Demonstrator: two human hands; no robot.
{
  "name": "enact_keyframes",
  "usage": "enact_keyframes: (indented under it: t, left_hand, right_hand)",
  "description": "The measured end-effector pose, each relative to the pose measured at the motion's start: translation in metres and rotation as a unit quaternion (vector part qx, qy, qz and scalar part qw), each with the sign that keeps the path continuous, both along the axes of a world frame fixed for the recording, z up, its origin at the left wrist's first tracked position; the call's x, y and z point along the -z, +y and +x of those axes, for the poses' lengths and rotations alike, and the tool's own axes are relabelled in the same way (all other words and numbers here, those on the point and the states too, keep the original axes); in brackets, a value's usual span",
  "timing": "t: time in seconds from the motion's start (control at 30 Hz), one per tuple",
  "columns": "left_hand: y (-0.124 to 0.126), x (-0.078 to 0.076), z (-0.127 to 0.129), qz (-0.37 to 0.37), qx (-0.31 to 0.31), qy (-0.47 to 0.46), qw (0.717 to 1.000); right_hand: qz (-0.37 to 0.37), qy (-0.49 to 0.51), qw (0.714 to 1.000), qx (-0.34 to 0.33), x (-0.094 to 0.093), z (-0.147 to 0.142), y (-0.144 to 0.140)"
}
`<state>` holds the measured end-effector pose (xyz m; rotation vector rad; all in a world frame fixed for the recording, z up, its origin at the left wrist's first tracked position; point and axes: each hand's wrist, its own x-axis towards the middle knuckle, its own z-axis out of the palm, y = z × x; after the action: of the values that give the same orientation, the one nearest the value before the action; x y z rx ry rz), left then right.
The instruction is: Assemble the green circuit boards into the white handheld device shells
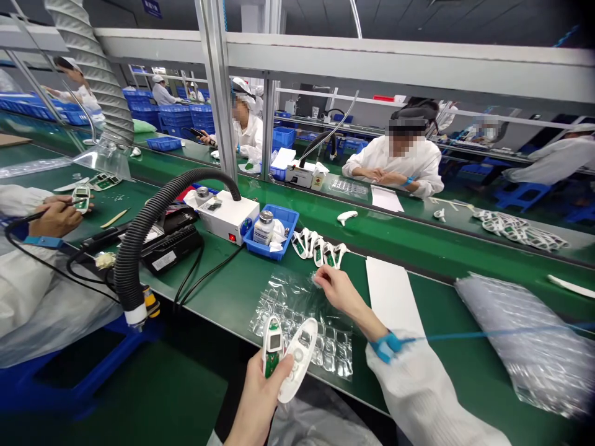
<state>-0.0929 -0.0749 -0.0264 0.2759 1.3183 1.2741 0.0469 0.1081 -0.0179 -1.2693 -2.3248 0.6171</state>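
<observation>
My left hand [261,387] grips two parts of a white handheld device near the table's front edge. One part is a housing half with a green circuit board and small grey display [275,342]. Beside it, the other is a white shell [304,354] with a window opening and round button holes. My right hand [337,288], wearing a blue wrist strap [388,347], is closed in a pinch over a clear plastic sheet [332,356] with rows of small square pieces. Whatever lies between those fingertips is too small to make out. Several white housings with boards [318,246] lie just beyond it.
A blue tray [272,248] holds a bottle; next to it stands a white box [230,217] with a black hose [139,229]. White paper [395,291] and stacked clear plastic sheets [530,341] lie rightward. On the left, a co-worker's hands [58,217] hold a similar device.
</observation>
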Motion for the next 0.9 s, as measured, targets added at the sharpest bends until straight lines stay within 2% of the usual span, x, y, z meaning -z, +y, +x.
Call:
enact_keyframes:
  t: [0.1,0.2,0.33,0.47,0.6,0.77,0.9]
  left_hand:
    - [-0.003,0.009,-0.008,0.021,-0.049,0.001,0.999]
    - [-0.005,0.023,-0.02,0.016,-0.088,0.002,0.996]
    - [-0.008,0.037,-0.037,0.033,-0.127,0.007,0.991]
    - [-0.011,0.037,-0.048,0.045,-0.156,0.023,0.987]
    - [-0.017,0.035,-0.053,0.047,-0.154,0.05,0.986]
    - [-0.02,0.034,-0.053,0.048,-0.15,0.09,0.983]
    - [-0.021,0.031,-0.052,0.043,-0.162,0.111,0.98]
  right_hand:
    - [0.01,-0.027,0.999,0.016,0.021,-0.007,0.028]
    - [0.016,-0.028,0.999,0.007,0.029,-0.023,0.019]
    - [-0.016,-0.023,0.999,-0.029,0.035,-0.055,-0.003]
    - [-0.019,-0.042,0.999,0.003,0.045,-0.081,-0.013]
    - [0.005,-0.054,0.997,0.052,0.048,-0.088,-0.026]
    - [0.065,-0.051,0.996,0.04,0.044,-0.09,-0.051]
    - [0.091,-0.041,0.994,0.039,0.038,-0.091,-0.06]
